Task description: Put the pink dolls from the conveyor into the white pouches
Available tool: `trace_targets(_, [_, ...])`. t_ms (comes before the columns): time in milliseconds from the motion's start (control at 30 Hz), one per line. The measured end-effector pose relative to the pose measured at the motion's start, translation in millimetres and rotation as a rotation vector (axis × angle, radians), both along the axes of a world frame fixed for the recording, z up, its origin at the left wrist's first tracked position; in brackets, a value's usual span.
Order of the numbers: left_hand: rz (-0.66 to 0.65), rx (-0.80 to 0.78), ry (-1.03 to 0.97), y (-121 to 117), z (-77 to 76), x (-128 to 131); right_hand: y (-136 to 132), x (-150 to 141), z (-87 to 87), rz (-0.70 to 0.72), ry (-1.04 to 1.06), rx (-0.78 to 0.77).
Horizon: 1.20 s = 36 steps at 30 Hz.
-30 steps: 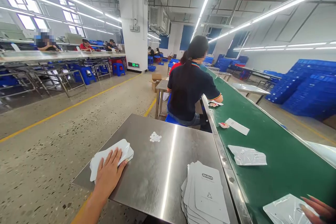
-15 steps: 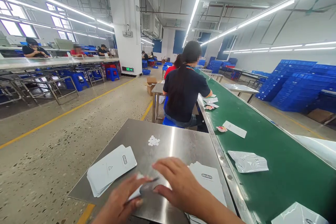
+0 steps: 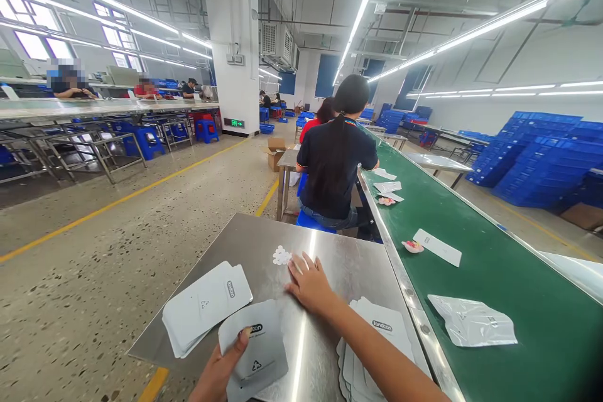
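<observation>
My left hand (image 3: 221, 361) is closed on a flat white printed card (image 3: 261, 358), thumb across its dark logo, above the metal table's near edge. A recycling mark shows low on the card. Further forward, my right hand (image 3: 308, 282) reaches over the table with fingers stretched and apart. Its fingertips are beside a small cluster of white round discs (image 3: 281, 255); whether they touch one, I cannot tell. To the left of the held card lies a stack of similar white cards (image 3: 202, 304). Another stack of white cards (image 3: 384, 330) lies at the right, partly hidden beneath my right forearm.
A green conveyor belt (image 3: 471, 270) runs along the right, behind a metal rail. It carries a shiny clear packet (image 3: 473, 321), a white card (image 3: 438, 247) and a small pink item (image 3: 413, 247). A person in a dark shirt (image 3: 336, 163) sits ahead of the metal table (image 3: 254, 235).
My right hand has moved forward from near my left hand to the discs. The card in my left hand now faces me, tilted up. Items on the belt have shifted toward me.
</observation>
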<state>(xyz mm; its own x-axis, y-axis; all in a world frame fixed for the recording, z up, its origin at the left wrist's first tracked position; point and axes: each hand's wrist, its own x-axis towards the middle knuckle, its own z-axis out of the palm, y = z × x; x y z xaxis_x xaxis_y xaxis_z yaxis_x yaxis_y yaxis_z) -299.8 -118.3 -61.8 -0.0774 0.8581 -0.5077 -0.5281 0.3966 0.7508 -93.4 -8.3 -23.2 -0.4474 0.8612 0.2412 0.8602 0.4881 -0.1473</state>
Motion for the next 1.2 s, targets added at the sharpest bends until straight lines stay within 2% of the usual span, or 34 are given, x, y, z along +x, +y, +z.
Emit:
trace_targets(100, [0.064, -0.033, 0.0, 2.2, 4.4, -10.3, -24.1, 10.9, -13.1, 0.083, -0.049, 0.016])
trace_targets(233, [0.097, -0.044, 0.048, 5.0, 11.9, -14.8, -43.3, 20.4, -11.3, 0.113, -0.028, 0.06])
trace_targets(367, [0.073, -0.012, 0.066, 4.5, 17.8, -10.2, -35.1, 17.6, -8.0, 0.064, -0.02, 0.128])
trace_targets(567, [-0.024, -0.102, 0.155, 3.5, 19.6, -9.3, -33.3, 5.9, -14.5, 0.181, -0.215, 0.136])
trace_targets(800, [-0.086, -0.043, 0.156, 5.5, 8.6, 6.5, -16.8, 16.5, -9.7, 0.111, -0.019, 0.064])
trace_targets(867, [-0.141, 0.008, 0.218, 6.5, 7.0, 17.3, -14.9, 24.5, -2.2, 0.067, 0.063, 0.056])
trace_targets(933, [-0.235, 0.127, 0.332, 7.9, 9.2, 30.1, -19.3, 31.8, 11.1, 0.031, 0.205, 0.024])
trace_targets(1033, [-0.411, 0.327, 0.535, 9.7, 19.9, 49.7, -38.0, 38.6, 40.3, 0.081, 0.624, -0.131])
trace_targets(1100, [-0.467, 0.405, 0.614, 9.7, 29.9, 60.8, -54.7, 39.8, 60.3, 0.152, 0.85, -0.243])
trace_targets(1200, [-0.49, 0.481, 0.625, 7.1, 44.4, 73.0, -77.1, 39.1, 79.9, 0.207, 0.891, -0.329])
